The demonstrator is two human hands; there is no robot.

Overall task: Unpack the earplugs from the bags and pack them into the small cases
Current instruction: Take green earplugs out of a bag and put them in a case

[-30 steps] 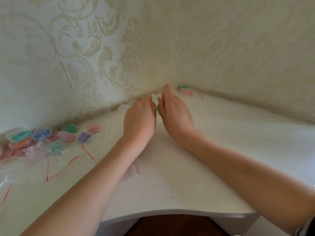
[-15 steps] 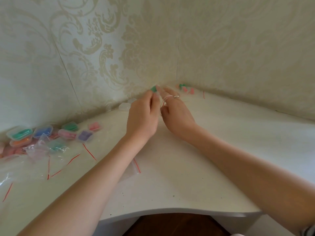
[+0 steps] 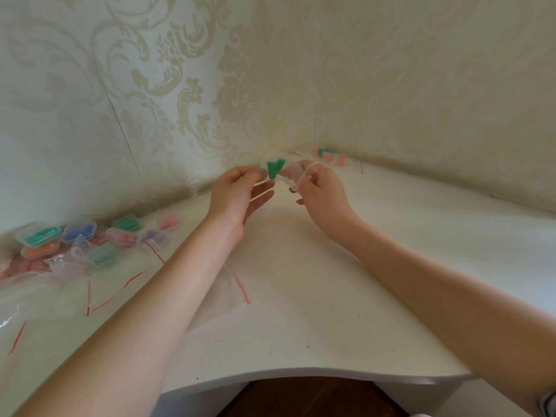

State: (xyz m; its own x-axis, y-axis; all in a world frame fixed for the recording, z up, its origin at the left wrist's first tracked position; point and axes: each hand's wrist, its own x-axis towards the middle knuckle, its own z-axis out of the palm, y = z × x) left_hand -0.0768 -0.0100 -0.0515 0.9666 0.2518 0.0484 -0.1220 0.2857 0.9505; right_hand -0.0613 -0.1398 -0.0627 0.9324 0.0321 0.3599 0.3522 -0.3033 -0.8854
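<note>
Both hands are raised above the white corner table (image 3: 331, 296), holding one small clear zip bag (image 3: 290, 173) between them. Two green earplugs (image 3: 275, 168) sit inside the bag, near my left hand (image 3: 237, 197), which pinches the bag's left edge. My right hand (image 3: 322, 191) pinches the right edge with its red-lined strip. Several small clear cases (image 3: 75, 233) holding green, blue, orange, pink and purple earplugs lie at the far left by the wall. More bagged earplugs (image 3: 329, 156), pink and green, lie in the far corner.
Empty clear bags with red zip strips (image 3: 99, 284) lie scattered on the left of the table, and one (image 3: 231, 287) lies under my left forearm. Patterned wallpaper walls close the table on the left and back. The table's curved front edge (image 3: 301, 373) is near me.
Both hands have lifted off the table with the bag and pulled apart. The green earplugs, hidden behind the hands a second ago, now show between them.
</note>
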